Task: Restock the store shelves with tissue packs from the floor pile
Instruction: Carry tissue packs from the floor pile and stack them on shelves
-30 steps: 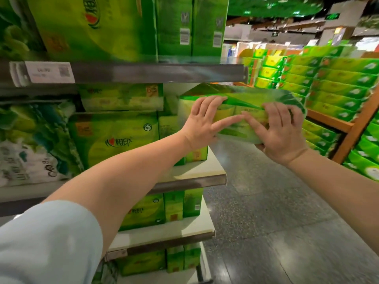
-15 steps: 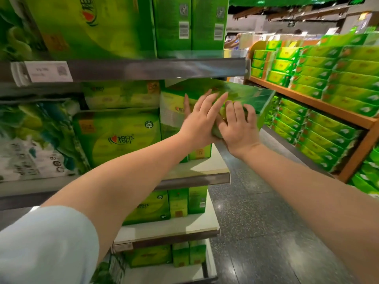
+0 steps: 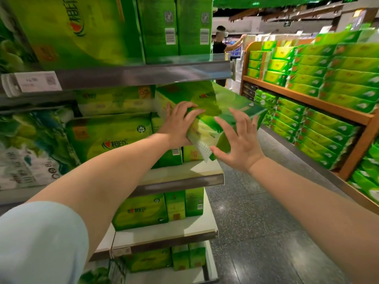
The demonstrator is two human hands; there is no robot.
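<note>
A green tissue pack (image 3: 213,105) lies tilted on top of the stacked packs (image 3: 114,138) at the right end of the middle shelf (image 3: 184,173), just under the upper shelf rail (image 3: 143,72); its right end sticks out past the shelf end. My left hand (image 3: 180,124) rests on the pack's near face, fingers curved over its top edge. My right hand (image 3: 235,138) is spread open with straight fingers at the pack's lower right corner, the thumb touching its white end.
More green packs fill the top shelf (image 3: 155,27) and the lower shelves (image 3: 147,210). A wooden rack of green packs (image 3: 307,99) lines the aisle's right side. A person (image 3: 220,42) stands at the far end. The dark floor (image 3: 256,232) runs between.
The pack has slid further left onto the stack under the upper rail. My right hand has let go of it and opened, dropping to its lower right corner.
</note>
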